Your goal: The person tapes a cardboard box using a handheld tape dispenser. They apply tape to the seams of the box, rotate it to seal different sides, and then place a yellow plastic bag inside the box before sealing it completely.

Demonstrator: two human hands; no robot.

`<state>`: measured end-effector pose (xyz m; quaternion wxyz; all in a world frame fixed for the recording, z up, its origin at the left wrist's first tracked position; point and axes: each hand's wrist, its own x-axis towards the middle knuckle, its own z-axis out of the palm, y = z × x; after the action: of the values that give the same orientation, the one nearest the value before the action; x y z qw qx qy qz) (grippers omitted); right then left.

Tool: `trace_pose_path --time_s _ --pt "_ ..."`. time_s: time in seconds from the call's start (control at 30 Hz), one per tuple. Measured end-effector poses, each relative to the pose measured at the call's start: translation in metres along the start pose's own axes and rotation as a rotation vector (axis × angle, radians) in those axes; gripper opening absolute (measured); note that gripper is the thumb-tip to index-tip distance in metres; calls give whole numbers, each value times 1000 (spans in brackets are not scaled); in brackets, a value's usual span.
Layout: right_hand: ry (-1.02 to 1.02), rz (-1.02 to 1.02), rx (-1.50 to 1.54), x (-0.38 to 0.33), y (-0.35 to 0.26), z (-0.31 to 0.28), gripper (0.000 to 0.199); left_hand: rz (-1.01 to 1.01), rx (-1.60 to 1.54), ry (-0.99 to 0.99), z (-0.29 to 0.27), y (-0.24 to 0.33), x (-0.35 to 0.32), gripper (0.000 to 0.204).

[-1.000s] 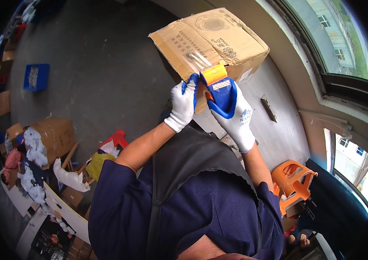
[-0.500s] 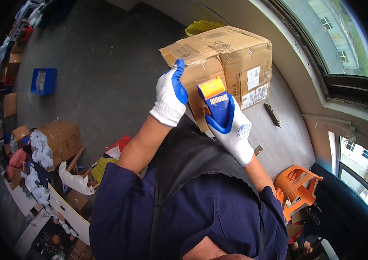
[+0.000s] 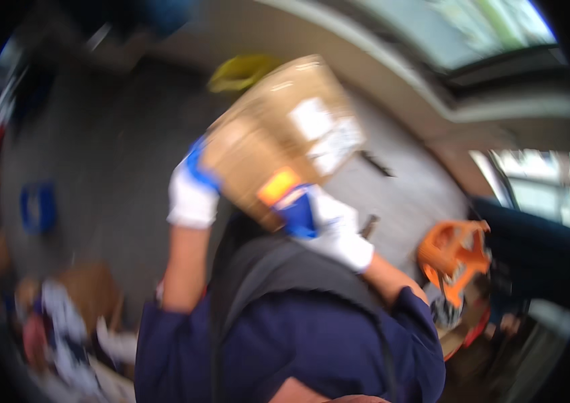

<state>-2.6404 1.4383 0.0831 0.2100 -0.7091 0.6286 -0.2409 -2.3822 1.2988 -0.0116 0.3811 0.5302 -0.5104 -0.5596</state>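
Note:
A large brown cardboard box [image 3: 238,158] with white labels on one face stands tilted in front of me. My left hand [image 3: 193,195], in a white glove with a blue palm, is closed against the box's left edge; motion blurs its fingers. In my right hand [image 3: 338,228], gloved the same way, is a blue and orange tape dispenser [image 3: 298,209]. The fingers wrap round its blue body, and its orange end lies against the near side of the box. Any tape coming off it is too blurred to make out.
Behind the box sits a yellow bag [image 3: 241,72]. An orange plastic stool [image 3: 456,255] is at the right, below the windows [image 3: 537,181]. A blue bin [image 3: 37,207] stands on the floor at left, with another carton [image 3: 90,289] and white clutter nearer me.
My view has swung, shifting the box and bin down and left in it and blurring everything. My left hand has settled lower along the box's edge; the right still holds the tape dispenser.

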Motion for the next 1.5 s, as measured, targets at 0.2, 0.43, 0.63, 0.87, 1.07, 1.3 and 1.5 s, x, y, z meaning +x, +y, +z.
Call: trace_pose_path --time_s 0.2,0.43,0.63,0.87,1.07,1.3,1.5 --pt "-259 52 -121 37 16 29 84 -430 -999 -221 -70 -87 57 60" --pt "-318 57 -158 48 6 18 85 -267 -733 -22 -29 -40 54 64" --pt "-269 -12 -90 60 4 24 65 -362 -741 83 -48 -83 78 56" --pt "-196 57 -32 68 -5 28 55 -72 -1143 -132 -30 -62 54 45" --pt "-196 45 -52 73 -14 30 56 -141 -967 -177 16 -44 -33 57" --pt "-210 -6 -106 84 2 32 50 -222 -77 -270 49 -98 -67 48" --pt "-254 81 -42 120 -8 24 52 38 -60 69 58 -71 -56 43"
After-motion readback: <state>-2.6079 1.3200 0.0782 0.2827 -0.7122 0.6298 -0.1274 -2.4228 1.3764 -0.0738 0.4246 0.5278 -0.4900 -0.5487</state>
